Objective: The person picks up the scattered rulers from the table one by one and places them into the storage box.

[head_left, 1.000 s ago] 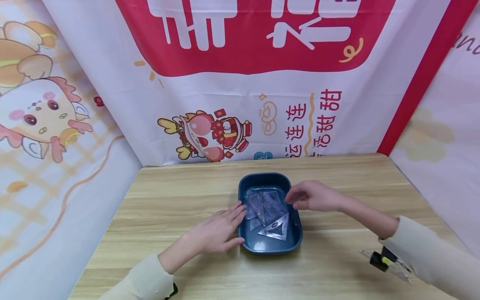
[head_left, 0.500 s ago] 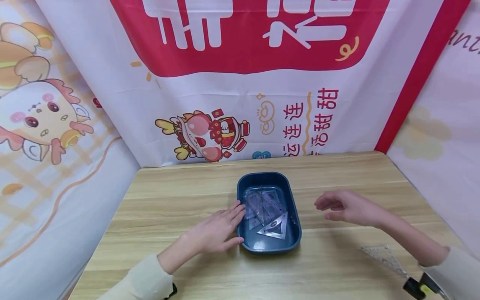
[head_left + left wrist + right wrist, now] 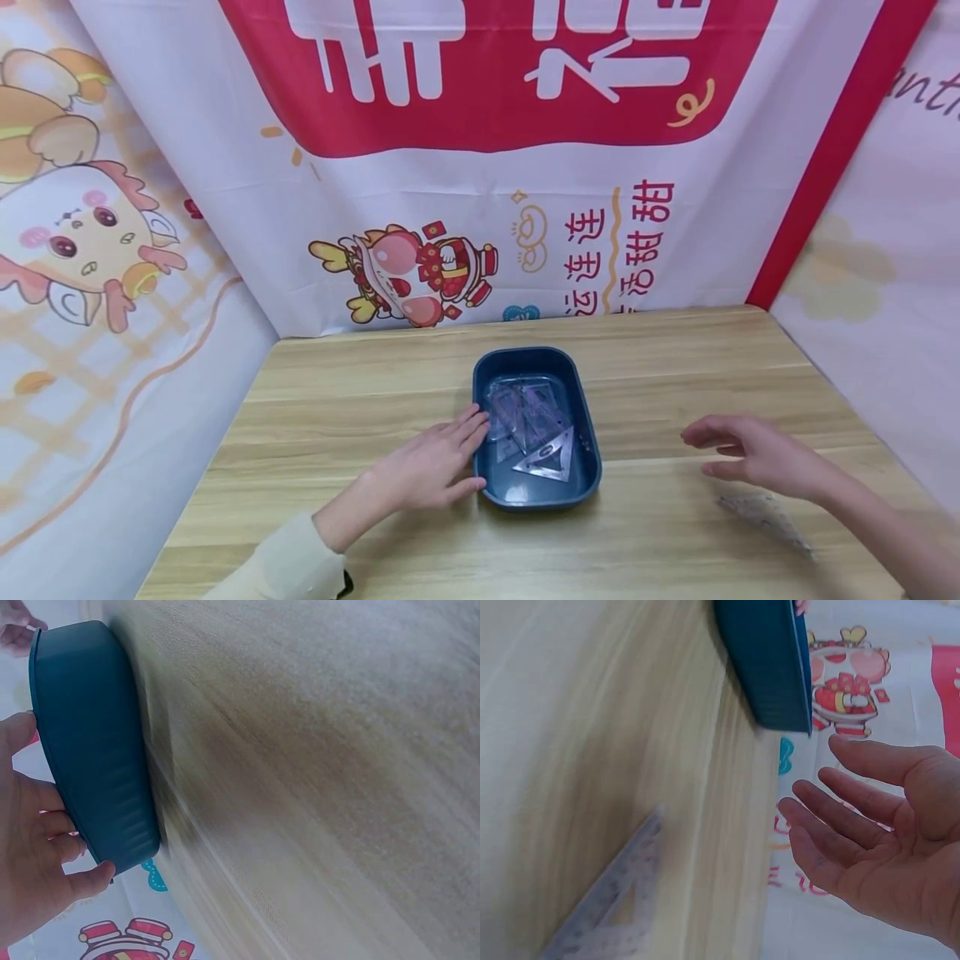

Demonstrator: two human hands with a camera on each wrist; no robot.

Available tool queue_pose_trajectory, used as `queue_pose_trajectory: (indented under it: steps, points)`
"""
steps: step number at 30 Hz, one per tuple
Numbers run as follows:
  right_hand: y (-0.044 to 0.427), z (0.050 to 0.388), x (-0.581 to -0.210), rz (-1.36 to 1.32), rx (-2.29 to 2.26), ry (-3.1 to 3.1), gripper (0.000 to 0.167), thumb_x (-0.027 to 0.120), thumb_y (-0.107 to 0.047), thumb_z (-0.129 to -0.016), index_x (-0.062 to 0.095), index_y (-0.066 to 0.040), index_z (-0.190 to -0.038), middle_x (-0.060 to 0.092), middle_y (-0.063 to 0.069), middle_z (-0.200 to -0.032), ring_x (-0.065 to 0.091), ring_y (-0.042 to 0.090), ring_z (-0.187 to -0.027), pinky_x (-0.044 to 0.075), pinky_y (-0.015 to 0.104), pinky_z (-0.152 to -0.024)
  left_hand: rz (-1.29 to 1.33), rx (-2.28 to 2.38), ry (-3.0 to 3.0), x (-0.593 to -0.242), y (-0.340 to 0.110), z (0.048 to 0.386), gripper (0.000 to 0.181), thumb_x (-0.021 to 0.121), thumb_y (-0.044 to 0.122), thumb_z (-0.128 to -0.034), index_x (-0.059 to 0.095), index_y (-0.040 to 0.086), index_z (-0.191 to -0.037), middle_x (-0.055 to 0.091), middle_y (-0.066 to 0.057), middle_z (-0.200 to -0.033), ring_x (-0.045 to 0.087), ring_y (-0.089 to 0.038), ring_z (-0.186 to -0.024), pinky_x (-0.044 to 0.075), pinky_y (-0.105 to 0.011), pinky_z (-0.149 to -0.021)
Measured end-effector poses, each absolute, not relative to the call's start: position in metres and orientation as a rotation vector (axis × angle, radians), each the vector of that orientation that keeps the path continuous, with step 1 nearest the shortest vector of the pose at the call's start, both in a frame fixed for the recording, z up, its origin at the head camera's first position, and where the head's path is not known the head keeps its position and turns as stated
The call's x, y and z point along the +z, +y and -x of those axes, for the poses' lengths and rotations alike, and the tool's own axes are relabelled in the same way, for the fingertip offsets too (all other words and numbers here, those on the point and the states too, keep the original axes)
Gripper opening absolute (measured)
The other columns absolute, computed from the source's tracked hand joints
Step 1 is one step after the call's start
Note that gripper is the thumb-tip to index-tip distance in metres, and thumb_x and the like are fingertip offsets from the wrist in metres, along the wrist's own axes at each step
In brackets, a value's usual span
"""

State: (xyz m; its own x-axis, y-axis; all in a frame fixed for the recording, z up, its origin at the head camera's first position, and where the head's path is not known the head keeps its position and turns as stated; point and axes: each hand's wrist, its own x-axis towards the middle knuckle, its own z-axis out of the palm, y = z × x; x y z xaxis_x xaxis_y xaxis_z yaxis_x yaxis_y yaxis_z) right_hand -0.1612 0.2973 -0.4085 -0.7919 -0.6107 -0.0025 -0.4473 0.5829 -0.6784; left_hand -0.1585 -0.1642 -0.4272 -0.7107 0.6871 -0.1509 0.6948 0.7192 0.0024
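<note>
A dark blue plastic tub (image 3: 588,477) stands on the table, with several clear set squares (image 3: 528,412) piled inside it. My left hand (image 3: 438,462) rests its fingers and thumb against the tub's left rim. In the left wrist view, the fingertips (image 3: 94,879) touch the rim with the fingers spread. Right of the tub, my right hand (image 3: 765,458) hovers over the table, fingers loosely bent and holding nothing. Just below it in the head view lies another clear set square (image 3: 768,521), flat on the table, also visible as a triangle (image 3: 615,900) in the right wrist view.
The wood-grain table (image 3: 337,383) runs back to a white and red printed cloth (image 3: 480,192). Other printed cloths (image 3: 112,250) hang at the left and right sides.
My right hand has moved away from the tub, to the right and nearer the front, toward the lone set square. The left hand has stayed on the rim.
</note>
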Motion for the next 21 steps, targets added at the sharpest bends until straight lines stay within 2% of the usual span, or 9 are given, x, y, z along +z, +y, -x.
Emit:
queue_pose_trajectory:
  steps: [4, 7, 10, 14, 19, 21]
  points:
    - [0.313, 0.155, -0.424, 0.896, -0.976, 2.655, 0.036, 0.078, -0.013, -0.085, 0.066, 0.001, -0.116, 0.071, 0.019, -0.112, 0.060, -0.011, -0.103, 0.057, 0.019, -0.079, -1.128, -0.080, 2.785, -0.428, -0.165, 0.158, 0.078, 0.041, 0.059, -0.1011, 0.031, 0.005, -0.156, 0.025, -0.011, -0.166, 0.017, -0.028, -0.155, 0.036, -0.049, -0.118]
    - [0.324, 0.149, -0.434, 0.874, -0.916, 2.745, 0.037, 0.081, -0.010, -0.081, 0.066, 0.002, -0.113, 0.072, 0.019, -0.108, 0.063, -0.007, -0.098, 0.058, 0.024, -0.073, -1.134, -0.080, 2.791, -0.428, -0.165, 0.158, 0.077, 0.041, 0.059, -0.1013, 0.031, 0.004, -0.156, 0.025, -0.012, -0.166, 0.018, -0.028, -0.155, 0.036, -0.049, -0.118]
    - [0.334, 0.142, -0.441, 0.759, -0.807, 2.823, 0.041, 0.083, -0.012, -0.078, 0.067, 0.002, -0.113, 0.072, 0.019, -0.107, 0.069, 0.012, -0.094, 0.058, 0.031, -0.070, -1.133, -0.074, 2.795, -0.429, -0.164, 0.158, 0.077, 0.041, 0.059, -0.1012, 0.031, 0.004, -0.156, 0.026, -0.012, -0.165, 0.018, -0.028, -0.155, 0.036, -0.048, -0.118]
    - [0.343, 0.135, -0.449, 0.628, -0.658, 2.907, 0.051, 0.088, -0.017, -0.069, 0.067, -0.001, -0.113, 0.072, 0.018, -0.111, 0.069, 0.037, -0.093, 0.057, 0.039, -0.072, -1.130, -0.076, 2.797, -0.429, -0.164, 0.158, 0.078, 0.041, 0.059, -0.1011, 0.031, 0.005, -0.156, 0.026, -0.012, -0.165, 0.017, -0.028, -0.155, 0.036, -0.047, -0.119]
    - [0.350, 0.131, -0.463, 0.595, -0.515, 2.991, 0.063, 0.094, -0.024, -0.055, 0.068, -0.004, -0.110, 0.070, 0.017, -0.106, 0.067, 0.036, -0.092, 0.056, 0.049, -0.075, -1.138, -0.076, 2.798, -0.431, -0.164, 0.158, 0.078, 0.041, 0.058, -0.1011, 0.031, 0.004, -0.156, 0.026, -0.012, -0.165, 0.018, -0.028, -0.155, 0.036, -0.048, -0.118]
    - [0.350, 0.131, -0.468, 0.585, -0.461, 3.004, 0.063, 0.094, -0.024, -0.054, 0.068, -0.004, -0.108, 0.068, 0.016, -0.104, 0.066, 0.035, -0.090, 0.055, 0.050, -0.075, -1.140, -0.073, 2.800, -0.431, -0.163, 0.158, 0.077, 0.041, 0.058, -0.1012, 0.031, 0.004, -0.156, 0.026, -0.013, -0.165, 0.018, -0.028, -0.155, 0.036, -0.048, -0.118]
